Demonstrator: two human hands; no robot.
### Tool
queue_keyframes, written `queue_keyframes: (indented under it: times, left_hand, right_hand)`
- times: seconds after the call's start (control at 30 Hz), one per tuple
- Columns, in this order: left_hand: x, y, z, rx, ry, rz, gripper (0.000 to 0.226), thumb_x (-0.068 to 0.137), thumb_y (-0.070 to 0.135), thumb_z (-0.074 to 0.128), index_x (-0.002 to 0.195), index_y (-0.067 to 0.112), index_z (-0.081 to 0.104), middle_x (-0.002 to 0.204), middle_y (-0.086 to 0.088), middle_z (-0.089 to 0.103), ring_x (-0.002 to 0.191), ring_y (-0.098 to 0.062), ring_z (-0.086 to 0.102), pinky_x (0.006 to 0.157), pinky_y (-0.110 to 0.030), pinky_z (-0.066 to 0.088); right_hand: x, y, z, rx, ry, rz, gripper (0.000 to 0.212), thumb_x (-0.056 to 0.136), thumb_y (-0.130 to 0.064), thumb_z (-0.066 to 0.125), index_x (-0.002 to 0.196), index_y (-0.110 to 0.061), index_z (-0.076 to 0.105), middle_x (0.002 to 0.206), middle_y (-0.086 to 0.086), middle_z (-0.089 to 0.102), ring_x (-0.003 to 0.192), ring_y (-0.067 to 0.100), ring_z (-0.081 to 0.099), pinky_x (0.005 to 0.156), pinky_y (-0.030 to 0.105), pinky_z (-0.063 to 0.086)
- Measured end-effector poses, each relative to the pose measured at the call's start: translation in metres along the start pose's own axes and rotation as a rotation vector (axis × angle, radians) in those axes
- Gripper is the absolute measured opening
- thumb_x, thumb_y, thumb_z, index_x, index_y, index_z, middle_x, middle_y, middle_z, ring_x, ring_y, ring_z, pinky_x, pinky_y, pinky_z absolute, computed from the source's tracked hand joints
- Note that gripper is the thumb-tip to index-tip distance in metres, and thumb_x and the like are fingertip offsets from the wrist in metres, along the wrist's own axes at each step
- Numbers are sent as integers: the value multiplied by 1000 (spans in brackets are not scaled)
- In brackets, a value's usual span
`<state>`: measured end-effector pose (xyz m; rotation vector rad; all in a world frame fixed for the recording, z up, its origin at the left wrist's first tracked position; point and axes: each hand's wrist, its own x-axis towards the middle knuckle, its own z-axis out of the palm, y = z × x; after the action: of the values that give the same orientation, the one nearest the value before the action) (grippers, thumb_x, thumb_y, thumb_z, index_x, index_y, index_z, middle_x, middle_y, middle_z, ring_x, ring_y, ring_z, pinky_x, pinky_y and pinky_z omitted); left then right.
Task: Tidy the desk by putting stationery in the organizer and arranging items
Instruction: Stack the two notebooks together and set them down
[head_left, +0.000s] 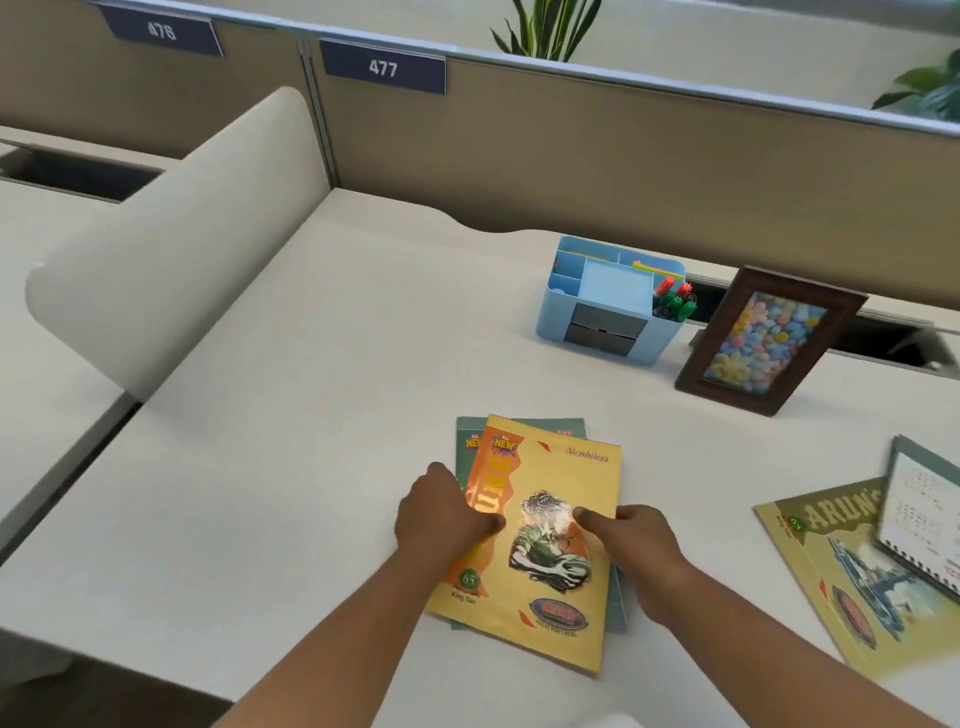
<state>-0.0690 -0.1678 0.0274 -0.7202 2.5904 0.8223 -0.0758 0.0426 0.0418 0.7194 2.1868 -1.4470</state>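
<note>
A yellow notebook (563, 478) lies askew on top of a green notebook (467, 431) in the middle of the white desk (311, 364). My left hand (441, 519) grips the yellow notebook's left edge, thumb on the cover. My right hand (639, 545) grips its right edge, thumb pressed on the cover picture. A light blue organizer (608, 301) stands at the back, with red and green markers (675, 299) in its right compartment.
A dark wooden photo frame (769, 338) leans upright right of the organizer. An olive notebook (841, 566) and a spiral-bound calendar (919, 509) lie at the right edge. A cream divider panel (182, 234) bounds the desk on the left, with a beige partition behind.
</note>
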Motion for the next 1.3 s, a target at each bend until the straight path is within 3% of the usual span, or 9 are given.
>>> queue_keyframes:
  times: [0.2,0.43,0.57,0.63,0.8,0.97,1.07,1.17,1.3]
  left_hand:
    - [-15,0,19,-83,0,83,63,63,63,77,97,22,43,92,4,53,80,-15,56,55,-26,36]
    - [-25,-1,16,-505,-85,56,47,84,58,64,110,19,58,100,4,63,90,-11,61,76,-30,52]
    - [-36,12,13,-990,-604,-40,41,97,52,48,110,18,68,104,-5,76,94,-26,73,90,-47,56]
    - [-41,18,15,-1170,-728,-29,39,103,41,42,114,15,68,110,-13,74,101,-34,70,93,-50,54]
    - [-42,28,26,-1096,-493,33,24,102,30,48,106,21,70,99,-8,76,86,-27,74,70,-37,60]
    - [-35,28,27,-1183,-498,-18,24,102,25,50,105,13,70,80,-11,69,61,-21,61,56,-31,52]
    - [-37,33,29,-1189,-532,17,25,101,26,51,106,11,70,75,-9,61,55,-17,52,49,-27,45]
    - [-46,44,31,-1171,-633,111,25,99,32,53,107,16,71,79,-8,62,58,-15,55,51,-27,46]
    - [-62,66,30,-1258,-823,166,32,101,36,48,116,15,66,111,-19,71,89,-34,71,70,-39,57]
  right_hand:
    - [-5,6,-7,104,1,-45,17,83,-16,77,98,-16,69,91,5,76,83,27,73,81,48,59]
    - [-20,7,-40,334,-89,-136,23,89,-28,70,106,-13,71,96,13,77,85,35,75,74,52,60]
    - [-22,21,-64,527,-195,-58,23,92,-31,64,107,-16,74,110,19,73,97,44,71,72,53,59]
    - [-23,29,-74,542,-170,-38,25,93,-33,62,109,-18,74,112,17,73,98,42,71,73,51,59]
    - [-31,54,-100,254,85,-118,25,92,-42,59,105,-25,71,94,2,78,78,24,75,59,34,57]
    - [-48,72,-146,353,308,-109,28,98,-31,55,120,-15,64,108,8,73,82,23,70,69,35,51]
    - [-56,67,-167,434,305,-98,44,95,-40,57,128,-12,60,116,4,67,73,14,64,64,30,46]
    - [-53,47,-167,683,143,-107,42,90,-42,58,120,-14,67,115,16,72,92,41,72,71,51,60]
    - [-40,31,-146,687,2,-188,38,91,-36,53,118,-15,69,117,18,71,101,39,70,70,46,61]
